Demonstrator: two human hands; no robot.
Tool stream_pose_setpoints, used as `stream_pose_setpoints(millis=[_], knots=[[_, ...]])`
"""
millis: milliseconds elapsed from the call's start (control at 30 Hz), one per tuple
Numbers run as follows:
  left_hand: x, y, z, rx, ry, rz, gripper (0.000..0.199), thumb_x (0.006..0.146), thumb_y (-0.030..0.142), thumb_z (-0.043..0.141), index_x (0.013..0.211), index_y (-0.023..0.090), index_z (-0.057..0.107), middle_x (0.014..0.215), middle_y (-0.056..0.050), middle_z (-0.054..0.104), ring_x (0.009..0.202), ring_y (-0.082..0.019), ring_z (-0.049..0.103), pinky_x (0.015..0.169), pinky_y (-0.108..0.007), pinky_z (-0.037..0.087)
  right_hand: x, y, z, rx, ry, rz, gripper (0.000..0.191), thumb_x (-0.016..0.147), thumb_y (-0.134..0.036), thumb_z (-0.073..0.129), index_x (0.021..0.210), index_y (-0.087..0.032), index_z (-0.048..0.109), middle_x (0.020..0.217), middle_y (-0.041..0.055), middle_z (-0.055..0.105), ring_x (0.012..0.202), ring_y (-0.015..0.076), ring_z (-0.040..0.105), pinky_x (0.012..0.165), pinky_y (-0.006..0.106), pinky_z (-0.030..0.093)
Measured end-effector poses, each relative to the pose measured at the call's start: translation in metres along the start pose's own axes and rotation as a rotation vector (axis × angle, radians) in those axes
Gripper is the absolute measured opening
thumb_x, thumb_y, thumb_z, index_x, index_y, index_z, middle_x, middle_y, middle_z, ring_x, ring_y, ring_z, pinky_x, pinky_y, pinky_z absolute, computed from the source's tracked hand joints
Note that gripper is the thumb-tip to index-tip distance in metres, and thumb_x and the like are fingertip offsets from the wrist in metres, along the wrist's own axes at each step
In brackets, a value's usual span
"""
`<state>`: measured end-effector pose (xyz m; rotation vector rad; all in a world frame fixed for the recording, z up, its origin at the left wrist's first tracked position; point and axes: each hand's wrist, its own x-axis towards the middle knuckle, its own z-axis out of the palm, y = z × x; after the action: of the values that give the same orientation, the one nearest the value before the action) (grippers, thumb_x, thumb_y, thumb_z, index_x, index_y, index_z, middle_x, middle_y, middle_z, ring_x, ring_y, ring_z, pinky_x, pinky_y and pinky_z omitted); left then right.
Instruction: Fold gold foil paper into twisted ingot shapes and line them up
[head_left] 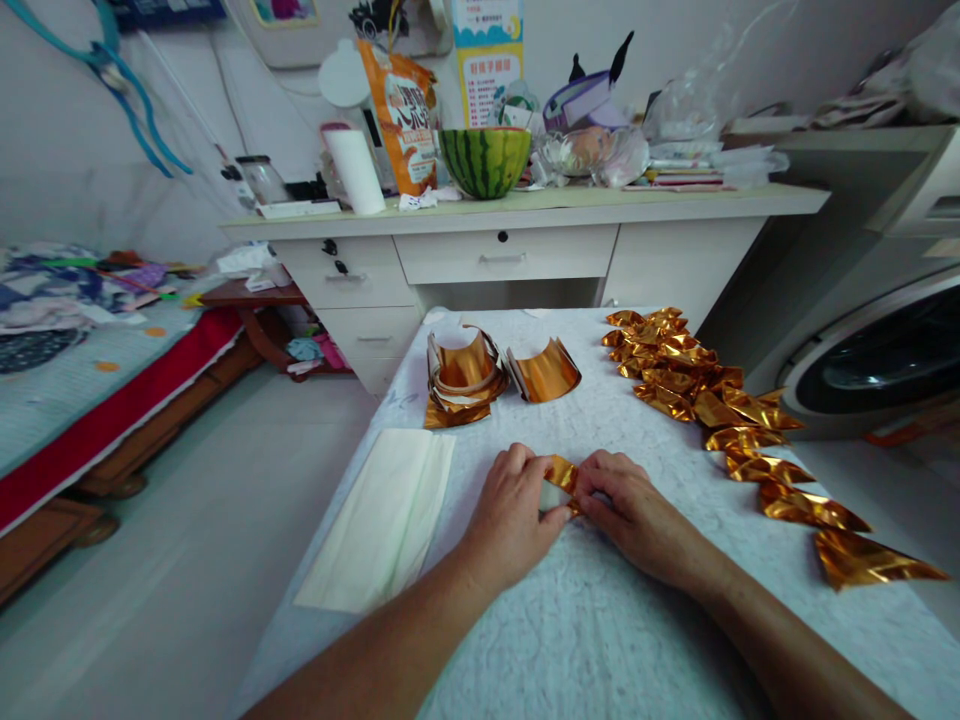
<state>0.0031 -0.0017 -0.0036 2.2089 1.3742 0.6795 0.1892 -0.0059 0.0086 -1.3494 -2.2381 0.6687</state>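
Observation:
A small piece of shiny gold foil (561, 472) with a pale part below it is held between my two hands over the cloth-covered table. My left hand (517, 510) pinches its left side, fingers bent. On its right side my right hand (626, 505) grips the edge with closed fingers. Behind them lie two curled stacks of gold sheets, one at the left (461, 375) and one at the right (549, 372). Pale paper sheets (379, 520) lie flat left of my left hand. Many twisted gold foil pieces (675, 365) run along the table's right side.
Beyond the table (637, 640) stands a white desk (510, 215) with drawers, bearing half a watermelon (485, 160), an orange pouch (405, 120) and a white roll (356, 170). A washing machine (870, 300) is at the right, a bed (112, 370) at the left.

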Motion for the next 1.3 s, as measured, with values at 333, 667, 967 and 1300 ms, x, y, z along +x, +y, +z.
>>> stream_pose_setpoints(millis=[333,667,967,1300], knots=[[0.001,-0.005,-0.008,-0.062,-0.062,0.000,0.043,0.072,0.025,0.076,0.111,0.021,0.059,0.104,-0.003,0.050,0.103,-0.022,0.050,0.093,-0.036,0.043,-0.002,0.001,-0.003,0.023,-0.053,-0.014,0.018,0.093,-0.022,0.048,0.080,-0.021,0.060,0.091,0.0053,0.060,0.090,0.0209,0.052,0.081,0.039,0.039],[0.003,-0.004,-0.007,-0.064,-0.060,-0.015,0.042,0.070,0.026,0.077,0.108,0.022,0.060,0.103,-0.003,0.051,0.102,-0.022,0.050,0.092,-0.036,0.043,-0.001,-0.001,-0.001,-0.030,-0.050,0.005,0.018,0.093,-0.019,0.048,0.078,-0.021,0.059,0.089,0.0058,0.058,0.087,0.0212,0.051,0.079,0.038,0.040],[0.002,-0.002,-0.007,-0.043,-0.047,-0.018,0.035,0.072,0.025,0.075,0.103,0.023,0.059,0.103,-0.003,0.051,0.102,-0.023,0.050,0.092,-0.037,0.042,-0.001,-0.001,0.000,-0.017,-0.005,0.036,0.008,0.085,-0.014,0.054,0.082,-0.021,0.056,0.088,0.0043,0.060,0.086,0.0209,0.052,0.077,0.036,0.039],[0.003,0.000,0.005,0.039,0.028,-0.048,0.034,0.073,0.026,0.075,0.101,0.022,0.056,0.103,-0.003,0.051,0.101,-0.024,0.048,0.089,-0.038,0.042,-0.001,0.000,0.000,-0.016,-0.002,0.029,0.005,0.085,-0.017,0.056,0.084,-0.021,0.058,0.089,0.0051,0.062,0.085,0.0212,0.053,0.076,0.036,0.041]])
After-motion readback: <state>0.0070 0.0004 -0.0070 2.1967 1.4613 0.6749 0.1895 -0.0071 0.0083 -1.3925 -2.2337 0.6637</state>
